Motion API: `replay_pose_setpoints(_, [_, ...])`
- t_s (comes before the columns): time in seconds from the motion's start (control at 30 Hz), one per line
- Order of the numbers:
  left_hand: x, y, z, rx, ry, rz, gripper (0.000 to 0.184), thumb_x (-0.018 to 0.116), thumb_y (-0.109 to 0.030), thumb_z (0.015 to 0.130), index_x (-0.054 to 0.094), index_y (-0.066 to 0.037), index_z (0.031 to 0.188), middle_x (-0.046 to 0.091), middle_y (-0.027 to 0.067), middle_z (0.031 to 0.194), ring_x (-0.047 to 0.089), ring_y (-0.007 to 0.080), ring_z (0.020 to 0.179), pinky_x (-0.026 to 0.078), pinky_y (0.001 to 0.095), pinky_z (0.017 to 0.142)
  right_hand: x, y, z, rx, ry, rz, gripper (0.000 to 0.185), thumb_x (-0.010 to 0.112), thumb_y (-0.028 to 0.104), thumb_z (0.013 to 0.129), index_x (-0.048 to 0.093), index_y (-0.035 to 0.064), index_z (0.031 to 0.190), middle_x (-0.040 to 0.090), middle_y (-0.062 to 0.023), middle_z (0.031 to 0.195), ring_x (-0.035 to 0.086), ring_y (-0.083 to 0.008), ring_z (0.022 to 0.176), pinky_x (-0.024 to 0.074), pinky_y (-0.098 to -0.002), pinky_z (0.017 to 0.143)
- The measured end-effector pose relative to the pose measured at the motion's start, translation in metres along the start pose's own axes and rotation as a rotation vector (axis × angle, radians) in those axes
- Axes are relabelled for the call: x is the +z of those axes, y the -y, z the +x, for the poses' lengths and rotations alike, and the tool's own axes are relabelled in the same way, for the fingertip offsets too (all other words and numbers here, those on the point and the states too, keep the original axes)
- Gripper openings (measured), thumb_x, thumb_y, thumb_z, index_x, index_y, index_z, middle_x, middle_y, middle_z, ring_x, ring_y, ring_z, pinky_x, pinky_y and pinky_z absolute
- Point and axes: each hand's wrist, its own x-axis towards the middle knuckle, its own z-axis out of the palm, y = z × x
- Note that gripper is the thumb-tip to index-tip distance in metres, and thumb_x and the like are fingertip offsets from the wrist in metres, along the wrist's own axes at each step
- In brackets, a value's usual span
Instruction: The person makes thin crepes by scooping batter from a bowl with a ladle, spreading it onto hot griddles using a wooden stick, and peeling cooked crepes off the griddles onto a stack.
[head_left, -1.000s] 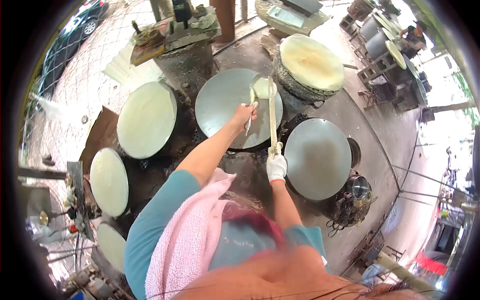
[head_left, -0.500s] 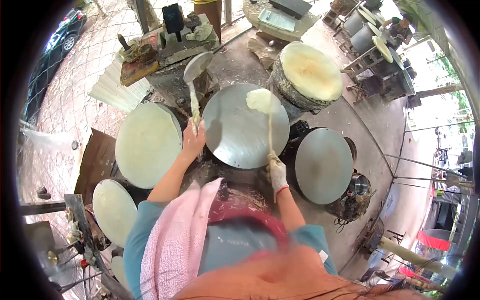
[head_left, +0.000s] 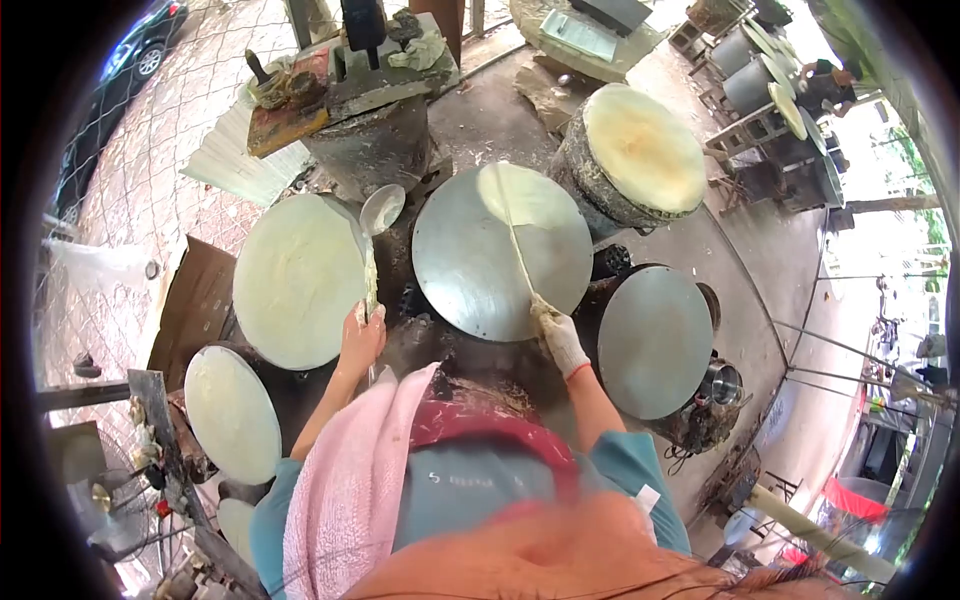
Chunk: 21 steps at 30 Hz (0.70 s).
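Note:
My left hand (head_left: 363, 336) is closed around the batter-coated handle of a ladle (head_left: 381, 211). The ladle's bowl is over the gap between the left and middle griddles. In a white glove, my right hand (head_left: 557, 335) grips a long thin wooden stick (head_left: 518, 240) at the near edge of the round metal griddle (head_left: 470, 270). The stick lies across a pale patch of batter (head_left: 545, 203) on the griddle's far part. To the left, a second griddle carries a full pale sheet of batter (head_left: 298, 285).
A smaller batter-covered griddle (head_left: 232, 415) stands at lower left, and a bare grey griddle (head_left: 655, 340) at right. Behind is a drum topped with a browned sheet (head_left: 645, 148). A block stand (head_left: 370, 95) with tools is at the back left.
The ladle has come down and left, off the middle griddle. The stick has swung leftward, and the batter patch is wider and smoother. The whole view has shifted slightly.

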Motion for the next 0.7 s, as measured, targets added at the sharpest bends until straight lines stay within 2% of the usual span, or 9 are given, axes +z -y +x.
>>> replay_pose_setpoints(0.1, [-0.003, 0.020, -0.007, 0.200, -0.117, 0.265, 0.014, 0.049, -0.010, 0.089, 0.051, 0.000, 0.080, 0.044, 0.0101, 0.059, 0.048, 0.0222, 0.057, 0.042, 0.0383, 0.055, -0.054, -0.025, 0.031, -0.266, -0.085, -0.056, 0.034, 0.059, 0.020, 0.094, 0.059, 0.0031, 0.124, 0.060, 0.0065, 0.088, 0.049, -0.0011, 0.066, 0.0393, -0.0173, 0.055])
replay_pose_setpoints(0.13, [-0.003, 0.030, -0.005, 0.276, -0.147, 0.344, 0.013, 0.050, -0.010, 0.089, 0.051, 0.001, 0.081, 0.044, 0.0104, 0.059, 0.049, 0.0227, 0.057, 0.042, 0.0388, 0.055, -0.076, -0.019, 0.038, -0.275, -0.106, -0.076, 0.035, 0.058, 0.024, 0.094, 0.059, 0.0070, 0.125, 0.056, 0.0087, 0.075, 0.046, -0.0014, 0.055, 0.0368, -0.0184, 0.047])
replay_pose_setpoints(0.2, [-0.003, 0.051, -0.003, 0.423, -0.228, 0.506, 0.012, 0.050, -0.008, 0.088, 0.052, 0.001, 0.081, 0.044, 0.0110, 0.060, 0.050, 0.0237, 0.058, 0.042, 0.0396, 0.056, -0.090, 0.004, 0.049, -0.009, -0.034, 0.023, 0.031, 0.059, 0.022, 0.094, 0.063, 0.0033, 0.118, 0.059, 0.0046, 0.079, 0.049, -0.0024, 0.059, 0.0400, -0.0178, 0.051])
replay_pose_setpoints(0.23, [-0.009, 0.078, 0.008, 0.566, -0.251, 0.666, 0.012, 0.050, -0.008, 0.088, 0.052, 0.002, 0.081, 0.045, 0.0118, 0.061, 0.049, 0.0245, 0.058, 0.041, 0.0396, 0.056, -0.070, 0.052, 0.030, 0.286, -0.015, -0.230, 0.036, 0.058, 0.033, 0.094, 0.062, 0.0106, 0.121, 0.049, 0.0081, 0.062, 0.035, -0.0031, 0.043, 0.0274, -0.0205, 0.038])
replay_pose_setpoints(0.33, [0.003, 0.077, -0.007, 0.756, -0.251, 0.936, 0.012, 0.053, -0.009, 0.087, 0.052, 0.002, 0.081, 0.047, 0.0142, 0.064, 0.048, 0.0268, 0.060, 0.040, 0.0394, 0.056, -0.049, 0.037, 0.037, 0.172, 0.218, -0.169, 0.034, 0.060, 0.035, 0.092, 0.066, 0.0106, 0.114, 0.041, 0.0107, 0.056, 0.032, -0.0035, 0.038, 0.0246, -0.0221, 0.036])
replay_pose_setpoints(0.37, [0.012, 0.066, -0.015, 0.783, -0.244, 0.988, 0.013, 0.053, -0.009, 0.086, 0.052, 0.002, 0.080, 0.048, 0.0150, 0.066, 0.048, 0.0275, 0.061, 0.040, 0.0394, 0.056, -0.056, 0.029, 0.047, 0.156, 0.292, -0.188, 0.034, 0.062, 0.026, 0.091, 0.063, 0.0055, 0.118, 0.050, 0.0087, 0.065, 0.045, -0.0027, 0.050, 0.0360, -0.0206, 0.044])
replay_pose_setpoints(0.43, [0.033, 0.047, -0.026, 0.352, -0.280, 0.505, 0.014, 0.053, -0.009, 0.086, 0.050, 0.002, 0.079, 0.048, 0.0145, 0.065, 0.048, 0.0270, 0.061, 0.040, 0.0387, 0.056, -0.083, -0.001, 0.084, -0.234, 0.250, -0.229, 0.033, 0.062, 0.023, 0.092, 0.063, 0.0044, 0.119, 0.055, 0.0064, 0.069, 0.046, -0.0016, 0.052, 0.0359, -0.0180, 0.045])
replay_pose_setpoints(0.53, [0.043, 0.054, -0.033, 0.615, -0.347, 0.730, 0.017, 0.053, -0.011, 0.087, 0.048, 0.001, 0.076, 0.046, 0.0115, 0.060, 0.046, 0.0230, 0.054, 0.039, 0.0368, 0.053, -0.121, 0.011, 0.116, -0.274, 0.109, -0.146, 0.034, 0.061, 0.023, 0.093, 0.062, 0.0032, 0.121, 0.057, 0.0060, 0.073, 0.043, 0.0000, 0.054, 0.0352, -0.0172, 0.047])
replay_pose_setpoints(0.7, [0.062, 0.058, -0.047, 0.363, -0.341, 0.424, 0.018, 0.054, -0.013, 0.089, 0.048, -0.001, 0.077, 0.046, 0.0069, 0.058, 0.044, 0.0180, 0.051, 0.037, 0.0338, 0.049, -0.092, 0.050, 0.095, 0.140, 0.449, -0.317, 0.034, 0.061, 0.027, 0.093, 0.062, 0.0102, 0.122, 0.045, 0.0113, 0.060, 0.029, -0.0018, 0.042, 0.0240, -0.0207, 0.038])
